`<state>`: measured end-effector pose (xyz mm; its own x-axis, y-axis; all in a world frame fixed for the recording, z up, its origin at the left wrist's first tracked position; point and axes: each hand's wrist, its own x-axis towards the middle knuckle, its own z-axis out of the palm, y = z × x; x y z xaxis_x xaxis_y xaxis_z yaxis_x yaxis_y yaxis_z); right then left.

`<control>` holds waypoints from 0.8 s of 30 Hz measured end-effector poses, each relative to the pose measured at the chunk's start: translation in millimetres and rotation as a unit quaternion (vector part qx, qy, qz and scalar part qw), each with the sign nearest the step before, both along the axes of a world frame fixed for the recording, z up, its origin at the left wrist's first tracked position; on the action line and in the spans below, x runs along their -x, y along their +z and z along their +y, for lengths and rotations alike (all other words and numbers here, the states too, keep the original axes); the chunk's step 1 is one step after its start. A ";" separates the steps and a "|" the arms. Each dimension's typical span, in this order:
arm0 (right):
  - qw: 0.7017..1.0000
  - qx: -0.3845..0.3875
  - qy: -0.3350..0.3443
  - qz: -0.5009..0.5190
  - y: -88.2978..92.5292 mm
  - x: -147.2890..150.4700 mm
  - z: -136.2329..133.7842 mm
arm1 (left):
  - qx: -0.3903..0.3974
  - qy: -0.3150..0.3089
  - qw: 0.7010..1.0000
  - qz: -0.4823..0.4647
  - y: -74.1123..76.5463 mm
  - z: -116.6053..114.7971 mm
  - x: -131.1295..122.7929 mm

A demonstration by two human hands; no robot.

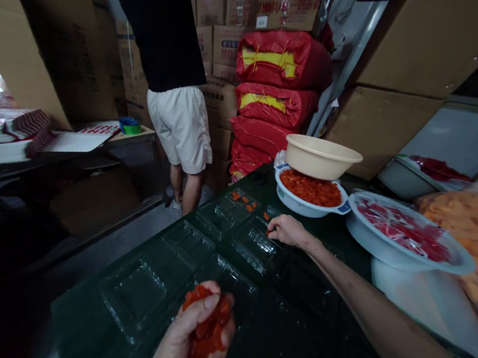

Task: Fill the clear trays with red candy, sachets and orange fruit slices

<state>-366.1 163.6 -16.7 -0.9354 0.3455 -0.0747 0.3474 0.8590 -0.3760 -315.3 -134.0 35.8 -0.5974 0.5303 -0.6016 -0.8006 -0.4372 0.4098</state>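
Observation:
My left hand (194, 333) is curled round a handful of glossy orange-red pieces (207, 338), low in the view over the clear plastic trays. Reaching forward, my right hand (287, 230) has its fingertips pinched at a clear tray (257, 245), with a bit of orange-red showing at them. Several loose orange-red pieces (245, 202) lie in the farther trays. Nearer to me, a clear tray (133, 294) holds nothing visible. Behind my right hand stands a white basin (283, 193) filled with the same orange-red pieces.
A cream basin (323, 157) rests partly over the filled one. To the right are a basin of red wrapped packets (407, 231) and a bag of orange pieces (472, 231). Red sacks (270, 101) and cartons stand behind. A person in white shorts (180, 125) stands left of the table.

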 end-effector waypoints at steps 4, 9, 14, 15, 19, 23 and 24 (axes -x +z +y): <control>0.998 -0.055 0.006 0.009 -3.8 -7.8 -7.8 | -0.001 0.008 1.000 -0.006 -0.6 -1.1 0.2; 0.996 -0.063 -0.053 0.041 -1.8 -12.6 -12.0 | -0.023 0.006 1.000 -0.004 -2.3 -1.5 0.6; 0.985 0.013 -0.159 0.065 7.4 18.7 3.7 | -0.013 -0.005 1.000 -0.008 -5.4 -1.1 1.4; 0.982 0.043 -0.173 0.060 9.0 25.7 7.3 | -0.014 -0.003 1.000 -0.008 -6.4 -1.1 1.7; 0.965 0.167 -0.199 0.034 15.9 38.0 17.4 | -0.029 0.005 1.000 -0.004 -9.4 -2.0 3.2; 0.950 0.234 -0.202 0.051 21.3 26.6 22.0 | -0.023 -0.002 1.000 -0.020 -11.5 -3.7 4.7; 0.948 0.239 -0.200 0.057 21.1 23.1 22.8 | -0.023 -0.005 0.999 -0.022 -12.2 -4.1 5.1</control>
